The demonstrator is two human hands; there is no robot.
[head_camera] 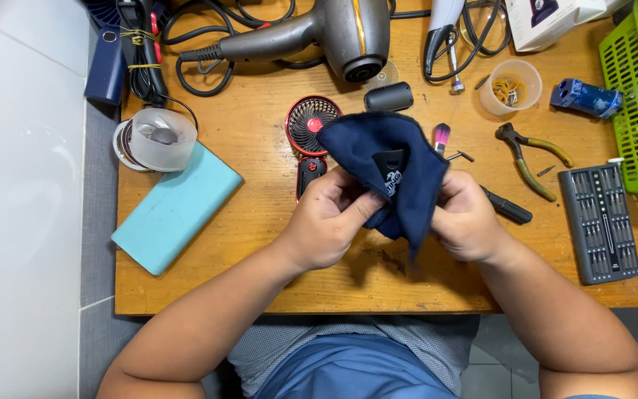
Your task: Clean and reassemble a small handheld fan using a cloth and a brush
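At the middle of a cluttered wooden desk [260, 281], seen from the head camera, we hold a dark navy cloth [396, 159] in both hands, wrapped around a small black part [390, 164] that peeks out near its centre. Our left hand [328, 222] is closed on the lower left fold, thumb pressing the fabric against the part; our right hand [468, 218] is clenched on the opposite edge, keeping the cloth taut. The bundle sits raised above the desk, just in front of a small red-and-black fan [309, 122], whose handle [310, 174] lies beside our left knuckles.

Wiping well here, we judge, means keeping the thumb pad flat on the fabric and turning the part slowly inside the fold, since a loose grip could let it slip toward the desk edge. A grey hair dryer [334, 29] lies beyond, pliers [529, 151] and a screwdriver bit set [599, 222] to the right, a teal case [175, 207] and a frosted cup [162, 139] to the left. A black screwdriver [507, 207] rests just beside our right hand, touching nothing we can make out.
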